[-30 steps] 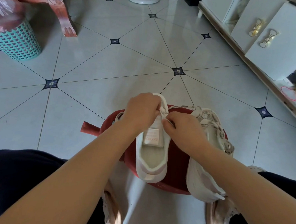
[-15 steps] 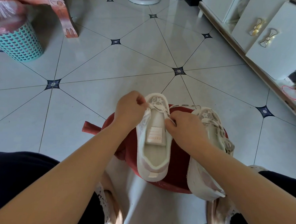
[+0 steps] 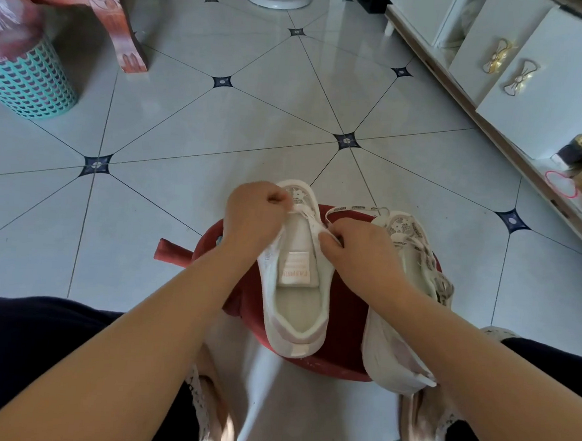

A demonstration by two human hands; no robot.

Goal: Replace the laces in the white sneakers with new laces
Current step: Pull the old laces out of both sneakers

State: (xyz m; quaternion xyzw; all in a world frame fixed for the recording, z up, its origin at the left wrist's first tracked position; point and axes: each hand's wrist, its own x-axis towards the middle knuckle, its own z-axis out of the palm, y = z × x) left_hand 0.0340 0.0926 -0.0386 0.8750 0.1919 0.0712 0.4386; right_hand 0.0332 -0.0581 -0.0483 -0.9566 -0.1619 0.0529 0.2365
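Evidently the step in hand is threading the bottom row of eyelets on the sneaker [image 3: 295, 299], which stands toe-away on a red stool [image 3: 344, 329] between the person's knees. To do it well, both ends of the lace [image 3: 351, 207] should be drawn out to equal length before the first cross, and the band kept flat, print side up, not twisted as it passes through the holes. The pull should run sideways and low, so the soft upper is not dragged off the stool. The tongue [image 3: 296, 251] should lie straight under the bar, since it looks free to slide. The left hand [image 3: 254, 214] is closed into a loose fist at the toe's left edge, thumb and forefinger seemingly pinching a strand there; the exact contact is hidden by the knuckles. The right hand [image 3: 359, 258] is likewise curled, its thumb and forefinger nipping the lace at the right eyelet row, with a loop of the printed band trailing off beyond it across the stool. A second sneaker [image 3: 387, 355], already strung with the printed kind, lies just beside the first on the right, overhanging the stool's rim.
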